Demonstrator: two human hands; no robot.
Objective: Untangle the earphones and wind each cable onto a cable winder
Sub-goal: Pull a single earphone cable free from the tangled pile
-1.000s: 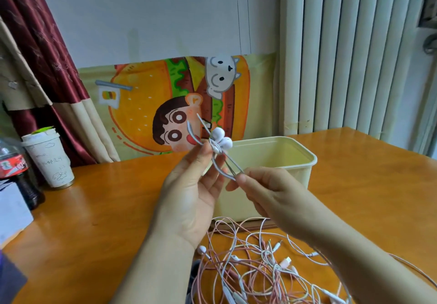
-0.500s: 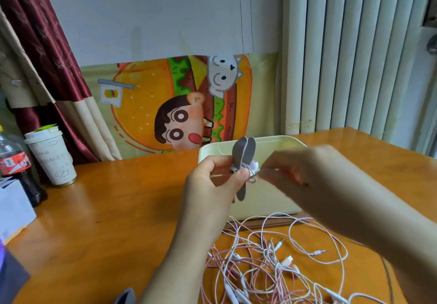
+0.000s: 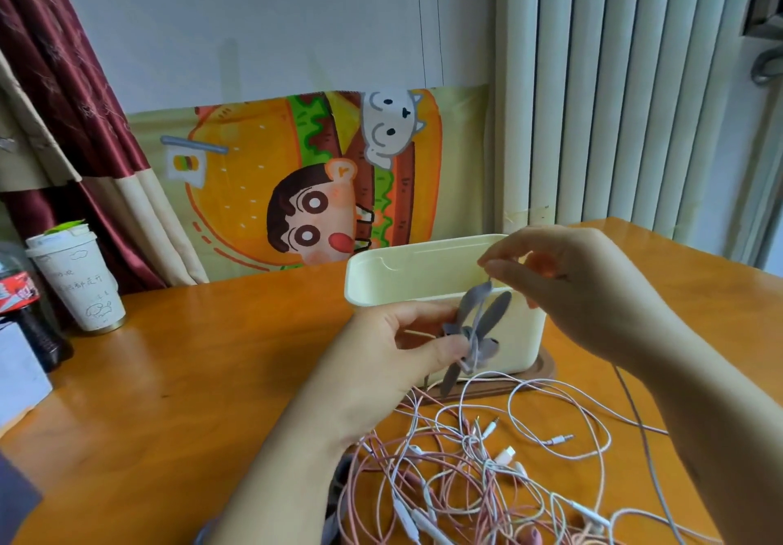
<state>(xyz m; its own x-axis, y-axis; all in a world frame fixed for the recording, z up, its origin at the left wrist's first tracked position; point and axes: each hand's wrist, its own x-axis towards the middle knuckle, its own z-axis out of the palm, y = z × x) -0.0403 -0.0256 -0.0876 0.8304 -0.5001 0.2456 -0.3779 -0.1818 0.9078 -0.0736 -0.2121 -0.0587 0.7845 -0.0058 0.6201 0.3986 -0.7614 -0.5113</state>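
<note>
two hands on grey cable winder: left hand pinching middle, right hand pinching top tip; earphones tangled below.

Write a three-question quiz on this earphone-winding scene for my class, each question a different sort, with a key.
1. True or false: the left hand holds the grey cable winder.
2. Relative to the cream box, the tangled cables lie: A inside it; B on the table in front; C behind it.
3. What two colours are those cables?
Key: 1 true; 2 B; 3 pink and white.
</note>
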